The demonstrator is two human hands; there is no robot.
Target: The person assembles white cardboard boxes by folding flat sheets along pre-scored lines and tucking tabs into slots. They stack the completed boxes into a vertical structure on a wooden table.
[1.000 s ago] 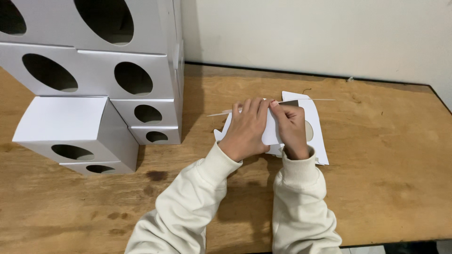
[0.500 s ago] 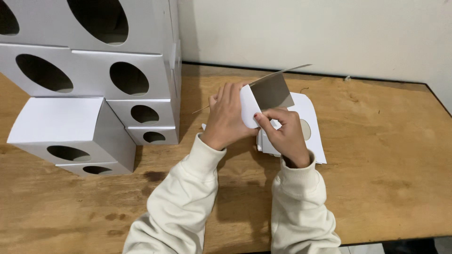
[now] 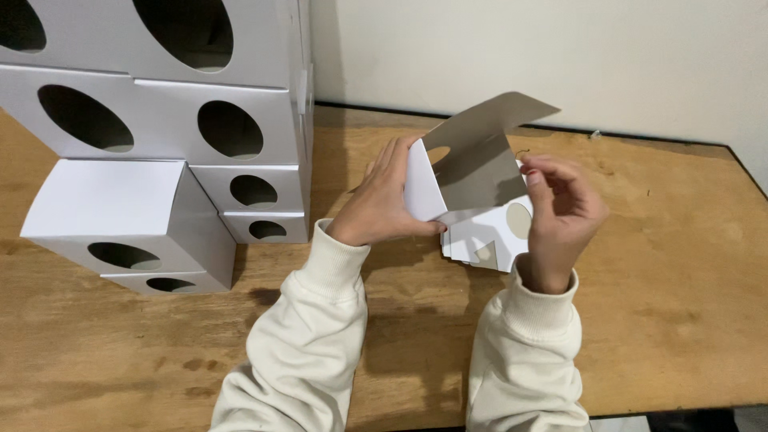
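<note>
Two hands of mine work over the wooden worktop [image 3: 664,320], both in cream sleeves. My left hand [image 3: 382,200] has its grip clamped on a partly folded white cardboard box [image 3: 472,164], thumb under its lower edge and fingers flat along its left panel. That box stands lifted above the worktop, between my hands, with its grey inner face turned toward me and its top flap [image 3: 490,118] tilted up and out to the right. An oval cutout shows in the shadowed back panel. My right hand [image 3: 560,216] hovers just beside the box's right edge, fingers curled and the grip loose, holding nothing; whether a fingertip touches the cardboard I cannot tell. Beneath the box, a small pile of flat box blanks [image 3: 490,242] lies on the worktop, one showing a round hole. At the far left, a stack of finished white boxes [image 3: 160,128] with dark oval openings rises against the wall [image 3: 560,56], well apart from my hands.
</note>
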